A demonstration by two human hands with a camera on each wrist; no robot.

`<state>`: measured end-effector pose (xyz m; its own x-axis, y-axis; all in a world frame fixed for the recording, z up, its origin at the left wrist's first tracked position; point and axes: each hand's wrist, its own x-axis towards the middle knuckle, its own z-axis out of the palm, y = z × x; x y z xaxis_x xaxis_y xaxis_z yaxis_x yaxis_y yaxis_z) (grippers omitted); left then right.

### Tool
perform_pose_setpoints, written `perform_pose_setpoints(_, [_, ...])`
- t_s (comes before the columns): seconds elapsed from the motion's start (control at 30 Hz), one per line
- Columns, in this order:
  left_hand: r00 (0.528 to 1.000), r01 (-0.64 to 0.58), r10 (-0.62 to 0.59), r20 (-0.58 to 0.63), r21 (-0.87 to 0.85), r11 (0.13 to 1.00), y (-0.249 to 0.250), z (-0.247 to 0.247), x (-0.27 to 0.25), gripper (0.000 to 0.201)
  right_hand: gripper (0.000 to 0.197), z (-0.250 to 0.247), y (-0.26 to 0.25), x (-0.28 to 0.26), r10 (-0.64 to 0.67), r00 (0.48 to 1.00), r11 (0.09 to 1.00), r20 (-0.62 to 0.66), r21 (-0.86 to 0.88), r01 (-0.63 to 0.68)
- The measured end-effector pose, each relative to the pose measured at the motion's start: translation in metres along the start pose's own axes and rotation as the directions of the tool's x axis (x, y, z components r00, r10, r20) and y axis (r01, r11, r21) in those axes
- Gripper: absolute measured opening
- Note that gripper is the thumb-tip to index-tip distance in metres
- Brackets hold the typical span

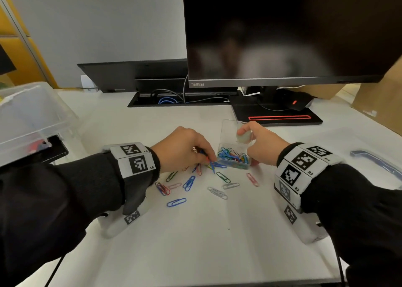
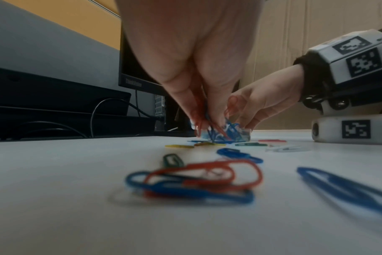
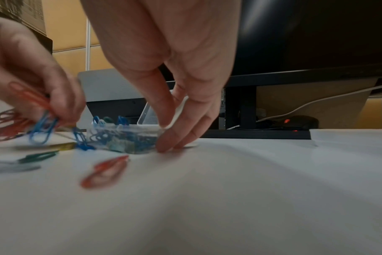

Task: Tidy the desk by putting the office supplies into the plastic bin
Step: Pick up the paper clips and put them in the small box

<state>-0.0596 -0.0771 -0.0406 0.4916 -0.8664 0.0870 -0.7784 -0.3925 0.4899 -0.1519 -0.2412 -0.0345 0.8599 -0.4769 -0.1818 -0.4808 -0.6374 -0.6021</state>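
Observation:
A small clear plastic clip box with its lid up stands mid-desk, half full of coloured paper clips. My right hand holds the box by its right side, thumb on the lid, fingers at the base. My left hand pinches a bunch of blue and red paper clips just left of the box. Several loose paper clips lie scattered on the white desk in front of both hands, among them a red and blue tangle and a red clip.
A large clear plastic bin sits at the left desk edge. A monitor on its stand rises behind the box, with a cable tray beside it. A clear lid with a blue handle lies at the right.

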Motion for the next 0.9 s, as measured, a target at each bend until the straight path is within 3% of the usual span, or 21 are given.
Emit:
perform_pose_setpoints(0.1, [0.989,-0.073,0.073,-0.126,0.006,0.997,0.009,0.003,0.009,0.017,0.046,0.001,-0.001,0.001,-0.024,1.0,1.0,0.02,-0.003,0.024])
perform_pose_setpoints(0.2, [0.952,-0.175,0.17,-0.254,0.005,0.985,0.021,0.007,0.021,0.017,0.041,0.0,-0.003,0.0,-0.047,0.998,0.999,0.049,0.012,0.046])
perform_pose_setpoints(0.3, [0.919,-0.217,0.194,-0.343,-0.029,0.976,0.028,0.012,0.034,0.017,0.037,0.0,-0.004,-0.002,-0.055,0.996,0.998,0.067,0.004,0.055])
perform_pose_setpoints(0.33, [0.929,-0.205,0.185,-0.322,-0.032,0.978,0.028,0.013,0.037,0.017,0.039,0.0,-0.004,-0.001,-0.055,0.996,0.998,0.071,0.0,0.055])
perform_pose_setpoints(0.47, [0.994,-0.103,0.103,-0.044,0.007,0.995,0.027,0.018,0.037,0.024,0.038,0.001,-0.002,0.0,-0.052,0.997,0.998,0.055,0.033,0.05])
perform_pose_setpoints(0.63, [0.988,0.01,-0.001,-0.155,0.054,0.998,0.022,0.011,0.028,0.033,0.044,0.002,-0.001,0.001,-0.063,0.997,0.998,0.035,0.02,0.062])
perform_pose_setpoints(0.7, [0.994,0.083,-0.074,-0.081,0.126,0.989,0.018,0.009,0.024,0.034,0.044,0.003,-0.001,0.002,-0.068,0.997,0.997,0.035,0.03,0.067])
perform_pose_setpoints(0.8, [0.994,0.061,-0.075,0.074,0.185,0.981,0.02,0.009,0.018,0.04,0.044,0.002,0.0,0.002,-0.073,0.997,0.997,0.02,0.014,0.073])
perform_pose_setpoints(0.9, [0.996,0.034,-0.047,0.073,0.163,0.986,0.024,0.007,0.015,0.042,0.044,0.001,0.001,0.002,-0.08,0.997,0.997,-0.002,0.0,0.08])
